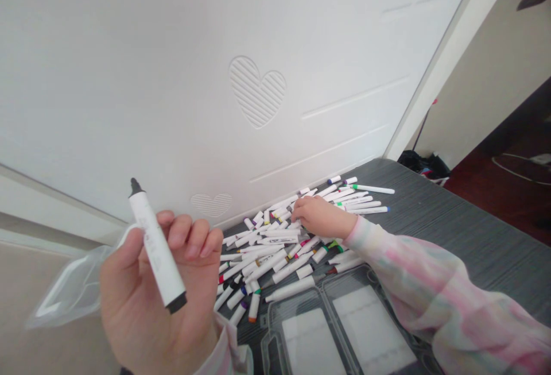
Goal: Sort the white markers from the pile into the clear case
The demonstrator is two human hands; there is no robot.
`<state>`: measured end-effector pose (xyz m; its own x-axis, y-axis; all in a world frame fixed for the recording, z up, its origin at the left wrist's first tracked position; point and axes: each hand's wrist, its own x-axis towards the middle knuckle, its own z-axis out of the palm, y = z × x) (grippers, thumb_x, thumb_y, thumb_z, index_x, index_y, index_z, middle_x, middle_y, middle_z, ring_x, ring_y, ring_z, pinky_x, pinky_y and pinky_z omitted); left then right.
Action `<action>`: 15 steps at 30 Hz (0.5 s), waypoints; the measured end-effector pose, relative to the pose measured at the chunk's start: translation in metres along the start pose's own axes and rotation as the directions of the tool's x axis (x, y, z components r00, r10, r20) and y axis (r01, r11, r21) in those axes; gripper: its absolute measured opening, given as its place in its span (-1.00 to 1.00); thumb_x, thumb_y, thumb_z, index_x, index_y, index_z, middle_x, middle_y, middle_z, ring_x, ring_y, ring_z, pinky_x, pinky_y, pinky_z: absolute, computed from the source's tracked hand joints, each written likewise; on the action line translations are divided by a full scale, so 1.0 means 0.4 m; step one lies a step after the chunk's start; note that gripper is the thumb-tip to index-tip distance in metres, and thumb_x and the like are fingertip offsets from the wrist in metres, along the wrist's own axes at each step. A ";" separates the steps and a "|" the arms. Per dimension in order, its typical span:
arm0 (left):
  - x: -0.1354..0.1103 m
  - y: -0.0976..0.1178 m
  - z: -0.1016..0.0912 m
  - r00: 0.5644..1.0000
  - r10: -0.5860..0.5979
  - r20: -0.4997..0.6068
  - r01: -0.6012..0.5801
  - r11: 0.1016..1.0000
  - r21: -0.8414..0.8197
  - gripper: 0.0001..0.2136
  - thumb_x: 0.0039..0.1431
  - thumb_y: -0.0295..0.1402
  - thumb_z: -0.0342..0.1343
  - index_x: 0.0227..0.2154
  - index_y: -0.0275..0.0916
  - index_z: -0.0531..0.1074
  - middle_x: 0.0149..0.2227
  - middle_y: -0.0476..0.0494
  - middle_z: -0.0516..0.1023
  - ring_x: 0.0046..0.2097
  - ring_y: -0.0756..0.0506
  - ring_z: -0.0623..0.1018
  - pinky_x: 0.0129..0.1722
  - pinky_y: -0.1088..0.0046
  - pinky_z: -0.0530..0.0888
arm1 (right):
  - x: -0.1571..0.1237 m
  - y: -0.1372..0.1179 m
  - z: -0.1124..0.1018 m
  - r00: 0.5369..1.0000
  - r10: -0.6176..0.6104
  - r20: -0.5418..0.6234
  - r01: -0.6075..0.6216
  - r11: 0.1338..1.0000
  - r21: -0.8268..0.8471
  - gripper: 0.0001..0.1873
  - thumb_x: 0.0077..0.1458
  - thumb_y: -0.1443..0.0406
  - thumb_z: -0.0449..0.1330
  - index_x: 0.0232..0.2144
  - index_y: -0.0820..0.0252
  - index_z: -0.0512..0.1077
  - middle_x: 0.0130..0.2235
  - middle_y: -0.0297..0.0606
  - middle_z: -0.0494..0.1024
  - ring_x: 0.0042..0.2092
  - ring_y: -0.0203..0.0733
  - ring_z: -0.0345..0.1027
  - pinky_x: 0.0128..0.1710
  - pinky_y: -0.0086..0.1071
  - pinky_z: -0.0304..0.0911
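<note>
My left hand [161, 289], raised at the left, is closed on a white marker [157, 243] between thumb and fingers. That marker is uncapped, with a dark tip pointing up and a black end below. Over on the pile of markers [267, 263], my right hand [321, 216] reaches down with its fingers bent together; whatever lies under the fingertips is hidden. Most of the markers are white with coloured ends, and they lie loosely across each other, along with loose caps [305, 271]. A clear plastic case [321, 300] lies near me, below the pile.
The dark grey tabletop [465, 248] stands against a white panel [172, 76] with heart-shaped grooves. Behind my left hand is a clear plastic bag [71, 292]. Dark items [424, 163] and a white cable [516, 171] are on the floor at the right.
</note>
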<state>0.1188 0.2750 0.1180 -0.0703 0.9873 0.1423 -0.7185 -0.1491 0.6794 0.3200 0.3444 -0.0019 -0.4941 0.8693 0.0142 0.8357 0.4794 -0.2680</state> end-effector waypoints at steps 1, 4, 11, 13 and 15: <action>0.000 0.000 0.000 1.000 0.002 -0.004 -0.002 1.000 -0.001 -0.88 -0.01 -0.33 0.00 -0.47 -0.29 0.29 -0.61 0.08 0.23 -0.57 0.13 0.25 -0.58 0.61 0.32 | -0.001 -0.002 0.001 1.000 -0.006 0.006 0.006 1.000 0.003 -0.70 0.00 0.43 -0.03 -0.34 0.10 0.46 -0.19 -0.24 0.43 -0.14 -0.18 0.27 -0.17 -0.32 0.03; -0.001 0.001 0.000 1.000 0.002 -0.013 -0.001 1.000 0.006 -0.88 0.00 -0.32 0.00 -0.47 -0.29 0.29 -0.61 0.08 0.22 -0.57 0.13 0.24 -0.57 0.61 0.32 | -0.002 -0.005 -0.003 1.000 -0.007 0.015 0.007 1.000 0.008 -0.71 0.00 0.42 -0.04 -0.40 0.11 0.47 -0.21 -0.26 0.44 -0.16 -0.20 0.28 -0.17 -0.33 0.03; 0.003 -0.002 0.000 1.000 -0.003 -0.021 0.003 1.000 0.021 -0.87 0.00 -0.32 0.00 -0.48 -0.29 0.29 -0.61 0.08 0.20 -0.57 0.13 0.23 -0.57 0.60 0.31 | -0.002 0.008 -0.013 1.000 0.021 0.017 -0.020 1.000 -0.004 -0.73 0.00 0.41 -0.04 -0.41 0.17 0.46 -0.21 -0.22 0.46 -0.16 -0.15 0.27 -0.17 -0.30 0.05; 0.003 -0.001 0.000 1.000 0.000 -0.013 0.000 1.000 0.020 -0.87 0.00 -0.32 -0.01 -0.48 -0.30 0.29 -0.61 0.08 0.20 -0.57 0.13 0.22 -0.57 0.60 0.31 | -0.003 0.013 -0.013 1.000 0.024 0.020 -0.023 1.000 -0.007 -0.74 -0.01 0.39 -0.03 -0.40 0.16 0.46 -0.22 -0.22 0.46 -0.17 -0.15 0.28 -0.17 -0.29 0.06; 0.002 0.000 0.000 1.000 0.000 -0.010 0.000 1.000 0.021 -0.87 0.00 -0.32 -0.01 -0.48 -0.30 0.28 -0.61 0.08 0.20 -0.57 0.13 0.22 -0.57 0.60 0.31 | -0.005 0.018 -0.013 0.999 0.025 0.026 -0.025 1.000 -0.012 -0.77 -0.03 0.36 -0.01 -0.40 0.15 0.46 -0.22 -0.22 0.46 -0.17 -0.13 0.28 -0.18 -0.28 0.07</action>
<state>0.1188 0.2758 0.1180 -0.0770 0.9878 0.1350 -0.7041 -0.1497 0.6941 0.3282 0.3468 0.0013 -0.4792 0.8775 -0.0175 0.8503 0.4592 -0.2570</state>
